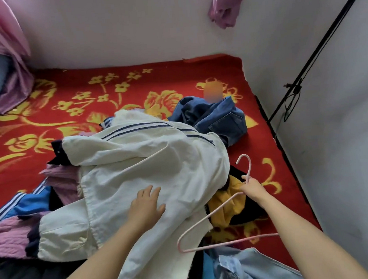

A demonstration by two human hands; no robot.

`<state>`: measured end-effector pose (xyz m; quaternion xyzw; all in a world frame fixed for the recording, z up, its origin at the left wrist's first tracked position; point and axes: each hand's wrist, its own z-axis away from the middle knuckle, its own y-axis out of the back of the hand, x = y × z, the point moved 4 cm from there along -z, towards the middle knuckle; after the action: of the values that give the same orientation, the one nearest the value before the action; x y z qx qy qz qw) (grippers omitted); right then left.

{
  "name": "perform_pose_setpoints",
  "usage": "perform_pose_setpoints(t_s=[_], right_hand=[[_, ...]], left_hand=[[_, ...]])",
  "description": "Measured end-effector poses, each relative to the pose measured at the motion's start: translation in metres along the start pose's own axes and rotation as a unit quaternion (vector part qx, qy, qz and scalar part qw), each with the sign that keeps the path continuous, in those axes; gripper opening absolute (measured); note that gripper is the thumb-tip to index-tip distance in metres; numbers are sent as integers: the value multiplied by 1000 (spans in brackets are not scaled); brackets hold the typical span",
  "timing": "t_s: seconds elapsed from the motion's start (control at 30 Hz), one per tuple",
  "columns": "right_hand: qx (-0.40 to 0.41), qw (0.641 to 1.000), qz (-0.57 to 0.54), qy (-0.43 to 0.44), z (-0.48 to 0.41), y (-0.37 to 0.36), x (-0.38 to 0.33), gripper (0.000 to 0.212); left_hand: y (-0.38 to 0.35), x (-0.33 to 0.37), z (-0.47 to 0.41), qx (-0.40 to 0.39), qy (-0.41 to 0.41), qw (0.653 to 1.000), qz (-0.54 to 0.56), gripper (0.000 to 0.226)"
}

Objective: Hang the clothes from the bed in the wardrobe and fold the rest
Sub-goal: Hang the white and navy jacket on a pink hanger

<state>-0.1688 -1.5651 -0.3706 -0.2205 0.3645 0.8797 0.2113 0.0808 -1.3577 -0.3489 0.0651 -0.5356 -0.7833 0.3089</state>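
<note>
The person's left hand [145,205] lies flat on the white jacket with navy stripes [150,163], fingers released and spread. It seems to be pinning or smoothing the fabric so the jacket stays put while it is readied for hanging. The jacket tops the clothes pile on the bed [131,82], which is covered by a red blanket with yellow flowers.

Just right of the jacket, the right hand [253,189] holds a pink hanger [229,243], fingers grasping its neck below the hook. The frame is tilted toward the jacket's hem, probably to slide it inside.

A yellow garment [229,206] lies under the jacket's right edge, and a denim garment [218,117] is bunched beyond the jacket. A blue striped track top [28,202] lies to the jacket's left.

No brand, label or writing can be read. The wardrobe is not in view.
</note>
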Motion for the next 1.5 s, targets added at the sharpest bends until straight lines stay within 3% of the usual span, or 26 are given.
perform_pose_setpoints(t_s=[0.1,0.2,0.23,0.3,0.43,0.6,0.67,0.77,0.97,1.07,1.17,1.37,1.5], right_hand=[[-7,997,-69,-36,-28,-1,-2,57],[-28,992,-107,-62,-53,-8,-8,19],[-32,991,-115,-66,-58,-11,-11,16],[-35,988,-140,-61,-77,-22,-14,34],[7,980,-191,-60,-94,-38,-15,22],[45,977,-183,-104,-95,-40,-11,24],[43,981,-155,-104,-90,-41,-9,4],[28,985,-143,-90,-89,-45,-8,40],[80,955,-273,-86,-69,-51,-21,34],[105,975,-192,-24,-46,-40,-31,25],[135,985,-24,101,-10,-23,-54,21],[161,918,222,285,95,-14,-105,21],[173,896,257,317,185,-13,-136,20]], left_hand=[[1,4,-9,7,5,1000,1,58],[2,2,-16,15,21,1000,3,57],[2,1,-17,16,24,1000,3,56],[3,-5,-20,19,41,999,8,56],[3,-19,-19,20,58,998,16,56],[6,-31,-9,26,76,997,19,55],[8,-35,-6,34,79,996,25,55],[13,-36,-1,55,73,995,33,54],[18,-38,12,72,64,995,37,52],[26,-33,23,98,50,992,58,50],[47,-28,34,152,22,983,100,46],[95,-25,55,216,-35,963,159,39],[127,-19,80,211,-104,947,218,29]])
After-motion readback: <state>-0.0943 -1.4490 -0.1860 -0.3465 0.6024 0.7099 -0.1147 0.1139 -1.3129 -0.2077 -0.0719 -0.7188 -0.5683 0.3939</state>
